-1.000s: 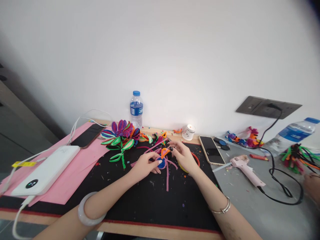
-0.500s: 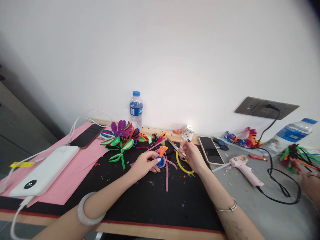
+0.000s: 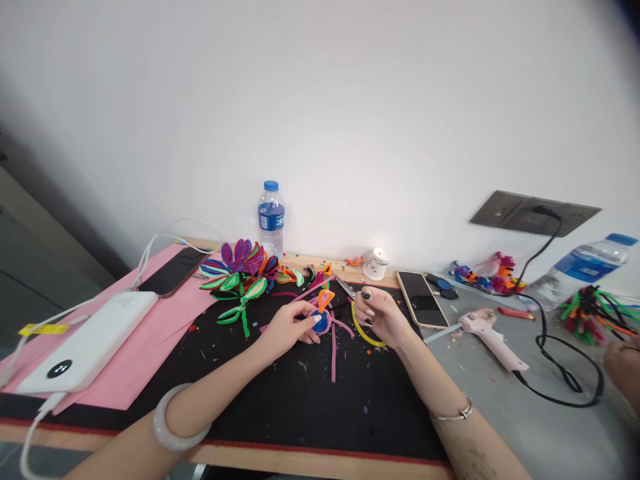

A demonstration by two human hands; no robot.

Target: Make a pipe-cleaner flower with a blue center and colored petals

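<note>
Left hand (image 3: pixel 287 328) pinching blue pipe-cleaner piece (image 3: pixel 321 324), right hand (image 3: pixel 381 315) gripping scissors (image 3: pixel 350 297)

A craft worktable: pipe-cleaner flowers (image 3: pixel 240 267), a glue gun (image 3: pixel 493 340) and scissors (image 3: pixel 345 287) crowd the black mat (image 3: pixel 310 400).

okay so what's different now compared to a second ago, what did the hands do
The right hand drew back from the blue and orange pipe-cleaner piece toward the scissors and now rests over the yellow loop, which it had covered before. The left hand stayed pinching the pipe-cleaner piece on the black mat. The glue gun, phone and bottle did not move.
</note>
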